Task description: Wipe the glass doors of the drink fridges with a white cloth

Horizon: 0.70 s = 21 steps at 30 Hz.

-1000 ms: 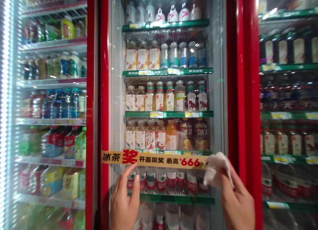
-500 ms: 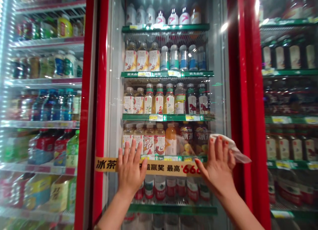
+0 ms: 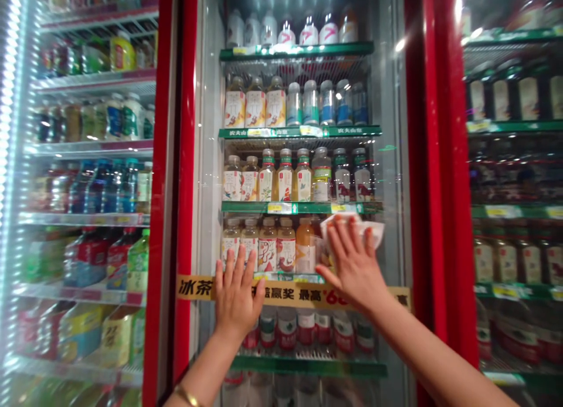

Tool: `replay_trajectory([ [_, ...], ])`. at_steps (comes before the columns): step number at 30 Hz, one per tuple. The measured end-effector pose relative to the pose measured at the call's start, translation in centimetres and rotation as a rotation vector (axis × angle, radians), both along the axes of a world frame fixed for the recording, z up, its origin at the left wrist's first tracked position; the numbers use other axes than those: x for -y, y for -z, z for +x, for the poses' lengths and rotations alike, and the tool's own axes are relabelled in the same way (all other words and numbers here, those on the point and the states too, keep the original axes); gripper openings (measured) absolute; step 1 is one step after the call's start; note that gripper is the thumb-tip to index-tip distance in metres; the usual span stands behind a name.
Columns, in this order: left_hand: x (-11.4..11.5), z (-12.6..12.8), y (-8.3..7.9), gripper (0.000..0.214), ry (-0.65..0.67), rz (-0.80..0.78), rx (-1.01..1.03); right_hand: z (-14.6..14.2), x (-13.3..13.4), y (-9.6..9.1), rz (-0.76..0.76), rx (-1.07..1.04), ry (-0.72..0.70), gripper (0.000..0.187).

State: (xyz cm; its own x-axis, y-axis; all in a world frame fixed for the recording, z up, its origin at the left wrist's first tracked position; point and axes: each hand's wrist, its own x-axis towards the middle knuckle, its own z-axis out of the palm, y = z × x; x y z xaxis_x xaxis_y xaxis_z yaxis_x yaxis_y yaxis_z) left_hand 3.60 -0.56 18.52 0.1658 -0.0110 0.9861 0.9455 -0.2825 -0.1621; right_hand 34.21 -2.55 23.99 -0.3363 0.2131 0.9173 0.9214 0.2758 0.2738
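My left hand (image 3: 235,298) lies flat with spread fingers on the glass cooler door (image 3: 206,160), just over a yellow printed strip (image 3: 299,295) with red and black Chinese lettering. My right hand (image 3: 354,263) presses a crumpled white cloth (image 3: 372,231) to the glass above that strip, its fingers over the lower edge of the cloth. Behind the glass stand rows of bottled drinks (image 3: 277,246) on shelves. The hands hide part of the strip's lettering.
Red door frames (image 3: 187,160) stand on both sides of this door. Neighbouring glass doors on the left and right show more shelves of bottled drinks. Green shelf edges with yellow price tags run across behind the glass.
My right hand has moved left and slightly up with the cloth, which now lies mostly under its fingers instead of trailing to the right. My left hand stays nearly in place.
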Motion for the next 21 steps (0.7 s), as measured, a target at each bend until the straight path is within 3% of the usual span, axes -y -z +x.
replay_trajectory([
  [3,0.0,-0.1,0.1,0.079,-0.008,-0.013,-0.002,-1.4,0.7,2.5,-0.155,0.343,-0.195,0.101],
  [5,-0.1,-0.1,0.1,0.08,-0.015,-0.015,-0.001,-1.0,0.8,2.4,-0.148,0.35,-0.199,0.095],
  [9,-0.1,0.2,0.1,0.081,-0.02,-0.009,0.0,-1.2,0.1,-2.4,0.014,-0.064,-0.016,0.09],
  [11,0.2,0.0,0.0,0.081,-0.013,-0.014,0.004,-2.7,-0.1,-3.6,0.019,-0.094,-0.009,0.093],
  [16,0.7,-2.6,0.1,0.078,-0.032,-0.029,-0.038,-4.1,0.8,-0.3,-0.16,0.502,-0.272,0.095],
  [18,0.5,-3.7,0.5,0.078,-0.058,-0.02,-0.027,-3.3,0.7,-0.5,-0.118,0.448,-0.246,0.09],
  [21,-0.2,-4.6,1.1,0.08,-0.063,-0.01,-0.024,-3.7,-0.1,-3.9,0.001,0.092,-0.108,0.085],
])
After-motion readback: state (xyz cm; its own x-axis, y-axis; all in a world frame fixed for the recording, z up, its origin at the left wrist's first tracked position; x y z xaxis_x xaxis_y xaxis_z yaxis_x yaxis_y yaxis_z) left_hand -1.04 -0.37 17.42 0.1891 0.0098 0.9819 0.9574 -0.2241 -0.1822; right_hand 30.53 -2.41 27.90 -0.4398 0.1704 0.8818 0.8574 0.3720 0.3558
